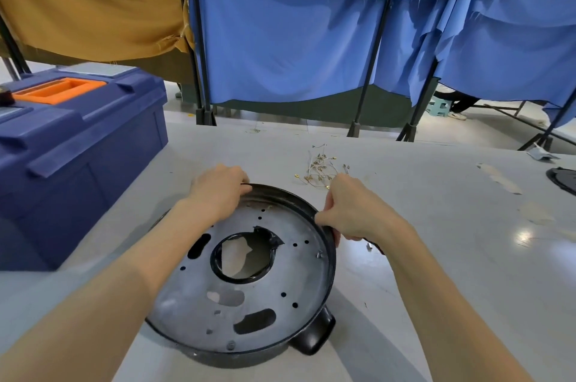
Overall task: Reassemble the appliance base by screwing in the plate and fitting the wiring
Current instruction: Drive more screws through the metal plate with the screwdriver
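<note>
Nearest the camera, the round black appliance base [331, 275] lay flat on the grey bench [442, 263], its stubby handle [314, 338] pointing toward the person. The grey metal plate [280, 269] sat inside the rim, with its holes and central opening facing up. A screw head seemed to show near the plate's near edge, but most holes looked unfilled.

The left hand [218, 193] was curled over the far-left rim, grasping it. The right hand [353, 213] pinched the right rim between thumb and fingers. Neither held a tool or a screw. By my reading, the person was turning or settling the base so the plate lined up, with the screwing-in mostly not yet done. The next move would likely call for one hand to let go and fetch a screw and driver while the other steadied the rim.

Just beyond the right hand, the loose wiring [321, 167] with brass-coloured terminals lay in a small tangle, apart from the base and not fitted.

To the left stood a blue toolbox [78, 144], lid closed. At the far right edge lay a dark round part [564, 182]. Behind the bench hung blue curtains [296, 38] and a mustard cloth [93, 7] on black stands.
</note>
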